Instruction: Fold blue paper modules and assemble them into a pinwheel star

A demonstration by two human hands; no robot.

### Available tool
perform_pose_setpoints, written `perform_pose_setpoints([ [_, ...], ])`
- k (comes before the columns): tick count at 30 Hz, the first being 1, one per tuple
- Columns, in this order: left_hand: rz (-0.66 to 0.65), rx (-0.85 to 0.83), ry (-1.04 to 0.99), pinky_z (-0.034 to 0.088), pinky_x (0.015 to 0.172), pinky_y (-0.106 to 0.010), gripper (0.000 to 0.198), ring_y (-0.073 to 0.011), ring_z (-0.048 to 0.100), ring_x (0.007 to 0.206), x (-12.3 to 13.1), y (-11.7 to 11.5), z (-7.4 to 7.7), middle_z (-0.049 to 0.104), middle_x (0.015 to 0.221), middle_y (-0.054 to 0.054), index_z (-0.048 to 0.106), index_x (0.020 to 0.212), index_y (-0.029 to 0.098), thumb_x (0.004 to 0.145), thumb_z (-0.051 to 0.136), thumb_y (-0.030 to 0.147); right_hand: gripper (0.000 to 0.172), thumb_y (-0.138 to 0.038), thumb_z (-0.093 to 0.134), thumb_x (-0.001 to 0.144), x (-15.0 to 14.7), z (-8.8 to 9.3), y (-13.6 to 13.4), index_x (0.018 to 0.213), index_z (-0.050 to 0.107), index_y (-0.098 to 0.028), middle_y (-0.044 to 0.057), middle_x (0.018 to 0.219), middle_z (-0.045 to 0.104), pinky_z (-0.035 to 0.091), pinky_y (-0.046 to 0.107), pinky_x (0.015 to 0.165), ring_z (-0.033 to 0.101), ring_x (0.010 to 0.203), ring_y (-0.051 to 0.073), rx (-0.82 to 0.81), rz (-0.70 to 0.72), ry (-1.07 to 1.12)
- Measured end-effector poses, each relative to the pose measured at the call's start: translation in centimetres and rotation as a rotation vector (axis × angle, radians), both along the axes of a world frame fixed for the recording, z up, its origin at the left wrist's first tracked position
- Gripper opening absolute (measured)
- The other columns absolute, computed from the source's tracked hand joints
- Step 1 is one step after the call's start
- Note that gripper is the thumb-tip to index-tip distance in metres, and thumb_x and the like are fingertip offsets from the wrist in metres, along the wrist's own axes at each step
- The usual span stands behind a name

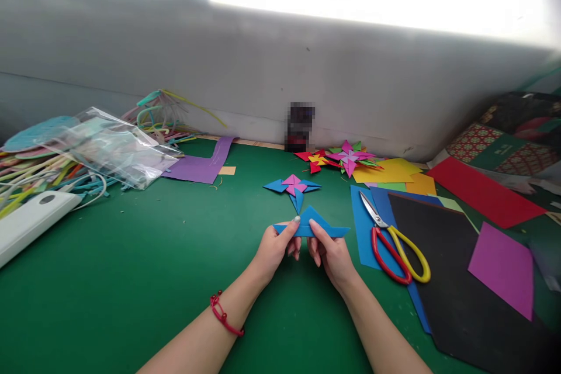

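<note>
A folded piece of blue paper [312,217], with a peak at the top and a long strip along its lower edge, is held up between both hands. My left hand [279,244] pinches its left part, thumb on the front and fingers curled behind. On the right part, my right hand [329,246] grips the same paper, thumb pressed near the middle. Just beyond the hands lies a blue and pink paper pinwheel [294,185], one blue point reaching toward the held piece. Scissors [390,239] with one red and one yellow handle rest to the right on blue paper.
Finished paper stars [348,156] and yellow sheets [385,171] sit at the back. A black board [442,269], a magenta square [504,269] and a red sheet [486,190] are on the right. At left are a white power strip [39,222], plastic bags [127,149] and purple paper [193,168].
</note>
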State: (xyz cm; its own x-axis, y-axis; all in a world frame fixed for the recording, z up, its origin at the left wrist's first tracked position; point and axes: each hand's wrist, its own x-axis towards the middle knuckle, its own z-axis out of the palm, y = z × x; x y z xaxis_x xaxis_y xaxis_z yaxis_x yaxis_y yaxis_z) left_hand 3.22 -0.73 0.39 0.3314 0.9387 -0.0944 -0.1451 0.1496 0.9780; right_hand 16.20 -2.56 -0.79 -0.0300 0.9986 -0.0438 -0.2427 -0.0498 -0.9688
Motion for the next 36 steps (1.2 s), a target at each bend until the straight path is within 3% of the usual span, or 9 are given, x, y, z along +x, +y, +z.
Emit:
perform_pose_setpoints([
  [13, -0.062, 0.078, 0.021, 0.035, 0.046, -0.021, 0.044, -0.0078, 0.044, 0.040, 0.51, -0.40, 0.14, 0.041, 0.041, 0.004, 0.043, 0.045, 0.015, 0.078, 0.049, 0.044, 0.051, -0.038, 0.050, 0.081, 0.03, 0.20, 0.02, 0.035, 0.046, -0.017, -0.003, 0.031, 0.042, 0.029, 0.023, 0.038, 0.036, 0.030, 0.007, -0.045, 0.004, 0.025],
  [21, -0.074, 0.068, 0.000, 0.035, 0.044, -0.021, 0.040, -0.0074, 0.040, 0.036, 0.51, -0.45, -0.53, 0.039, 0.037, 0.005, 0.056, 0.054, 0.013, 0.078, 0.049, 0.044, 0.050, -0.037, 0.052, 0.080, -0.01, 0.22, 0.09, 0.035, 0.049, -0.017, -0.002, 0.033, 0.044, 0.028, 0.023, 0.037, 0.037, 0.031, 0.008, -0.081, 0.003, 0.127],
  [36, -0.108, 0.053, -0.032, 0.038, 0.044, -0.021, 0.043, -0.0080, 0.042, 0.036, 0.55, -0.45, -0.62, 0.040, 0.036, 0.004, 0.059, 0.057, 0.012, 0.078, 0.048, 0.048, 0.049, -0.038, 0.053, 0.079, 0.03, 0.23, 0.13, 0.035, 0.049, -0.018, -0.003, 0.030, 0.041, 0.034, 0.024, 0.042, 0.041, 0.034, 0.009, -0.135, -0.024, 0.120],
])
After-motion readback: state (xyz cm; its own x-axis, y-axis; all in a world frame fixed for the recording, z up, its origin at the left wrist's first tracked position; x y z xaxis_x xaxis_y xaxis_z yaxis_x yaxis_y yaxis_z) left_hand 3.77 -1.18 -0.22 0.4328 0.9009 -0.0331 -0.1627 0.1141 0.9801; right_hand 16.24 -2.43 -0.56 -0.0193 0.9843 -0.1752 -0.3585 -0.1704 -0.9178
